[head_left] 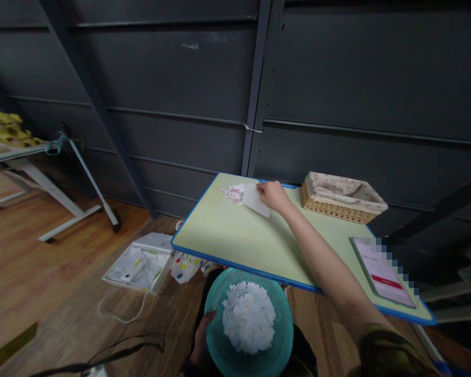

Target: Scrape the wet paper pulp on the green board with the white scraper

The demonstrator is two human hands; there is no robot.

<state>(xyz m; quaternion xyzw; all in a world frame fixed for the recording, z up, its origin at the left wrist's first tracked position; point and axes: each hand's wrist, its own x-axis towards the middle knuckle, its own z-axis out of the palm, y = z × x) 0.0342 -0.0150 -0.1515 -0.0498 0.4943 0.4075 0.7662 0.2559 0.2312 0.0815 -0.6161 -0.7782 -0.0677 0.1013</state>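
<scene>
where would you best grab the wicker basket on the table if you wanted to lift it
Probably by its two short end rims, one hand from each side. The wicker basket is long, shallow and open-topped, lined with cloth, sitting flat at the far edge of the table. The wall behind blocks a rear approach; the right hand is nearest.

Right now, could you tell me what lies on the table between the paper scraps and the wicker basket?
The right hand, pressing a white card against the paper scraps. From hand to basket, only bare green table shows in the head view.
</scene>
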